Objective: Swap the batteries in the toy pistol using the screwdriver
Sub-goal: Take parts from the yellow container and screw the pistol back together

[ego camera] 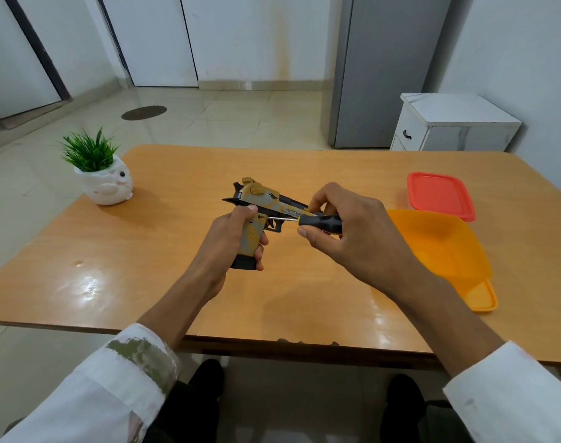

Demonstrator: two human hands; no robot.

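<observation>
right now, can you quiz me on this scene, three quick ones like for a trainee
1. True or false: the left hand grips the toy pistol by its handle.
2. Which hand holds the screwdriver? A the left hand; B the right hand.
3. Fill in: the potted plant stands on the person's ____ side of the table.

Key: 1 true; 2 B; 3 left.

one toy pistol point(265, 199), one screwdriver point(323, 220), two containers point(438, 244), one plant point(95, 161)
</observation>
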